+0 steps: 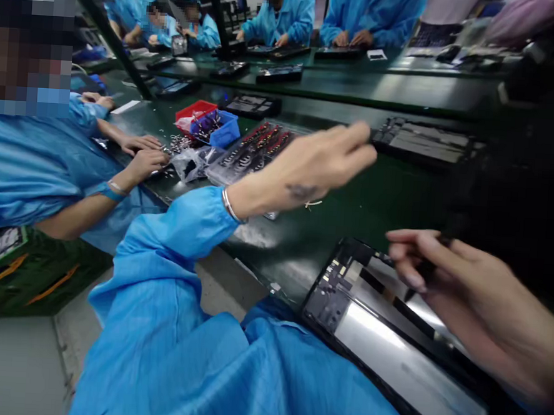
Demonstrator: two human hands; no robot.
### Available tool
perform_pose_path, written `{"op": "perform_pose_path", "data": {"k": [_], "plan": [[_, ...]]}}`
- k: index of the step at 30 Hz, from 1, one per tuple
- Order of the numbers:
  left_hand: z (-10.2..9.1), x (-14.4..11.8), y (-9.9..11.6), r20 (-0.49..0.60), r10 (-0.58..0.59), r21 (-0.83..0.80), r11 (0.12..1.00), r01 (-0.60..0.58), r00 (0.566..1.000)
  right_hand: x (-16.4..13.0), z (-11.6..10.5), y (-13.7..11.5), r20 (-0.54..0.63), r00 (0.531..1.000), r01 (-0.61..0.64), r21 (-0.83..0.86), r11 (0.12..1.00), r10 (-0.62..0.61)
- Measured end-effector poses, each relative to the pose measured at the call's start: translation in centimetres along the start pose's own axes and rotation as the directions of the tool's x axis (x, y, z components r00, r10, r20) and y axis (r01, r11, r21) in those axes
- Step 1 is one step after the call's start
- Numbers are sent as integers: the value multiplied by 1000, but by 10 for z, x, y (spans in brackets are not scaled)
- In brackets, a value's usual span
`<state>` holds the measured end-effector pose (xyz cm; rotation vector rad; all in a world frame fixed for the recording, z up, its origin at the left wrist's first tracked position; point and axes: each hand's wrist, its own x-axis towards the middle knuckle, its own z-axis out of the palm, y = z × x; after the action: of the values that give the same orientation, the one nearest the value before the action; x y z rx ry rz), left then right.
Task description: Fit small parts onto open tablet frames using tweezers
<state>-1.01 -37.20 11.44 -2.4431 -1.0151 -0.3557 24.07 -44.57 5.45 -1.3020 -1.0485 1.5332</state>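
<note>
Panel (391,340) lies flat at the near edge of the table (380,201), right in front of the person, one corner overhanging the blue-smocked lap. Looks like an open device back — black frame around a shiny silver plate, with a dark strip of small components and gold contacts along its left end.

Right hand (478,301) hovers over the panel's upper edge, fingers (408,253) pinched on a thin dark tool (425,276) whose tip points down at the plate. Tool is blurred; can't tell its type.

Left hand (308,165) is stretched out over the table toward a tray (257,150) of small red and black parts — fingers extended and loose, grasping nothing visible.

Beyond the tray: a red bin (193,111) and a blue bin (225,129) touching side by side, and a clear bag (190,164) just beside them. A neighbour's hands (144,152) rest by the bag at left.
</note>
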Motion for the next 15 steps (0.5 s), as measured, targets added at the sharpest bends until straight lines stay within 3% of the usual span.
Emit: {"op": "perform_pose_path", "data": {"k": [2, 3, 6, 8, 15], "plan": [[14, -5, 33, -84, 228, 21, 974, -227, 970, 3, 11, 2, 60, 996, -68, 62, 996, 64], [20, -9, 44, -170, 334, 35, 942, -333, 927, 4, 13, 4, 95, 993, -82, 99, 992, 73], [31, -17, 61, -421, 552, 154, 825, -543, 720, 4, 9, 12, 156, 987, -65, 195, 979, 34], [33, -18, 64, -464, 619, 220, 773, -595, 633, 2, 3, 15, 154, 988, -49, 234, 971, 13], [37, -12, 72, -464, 712, 239, 674, -699, 528, 0, -2, 19, 118, 993, -19, 189, 982, -3]]}}
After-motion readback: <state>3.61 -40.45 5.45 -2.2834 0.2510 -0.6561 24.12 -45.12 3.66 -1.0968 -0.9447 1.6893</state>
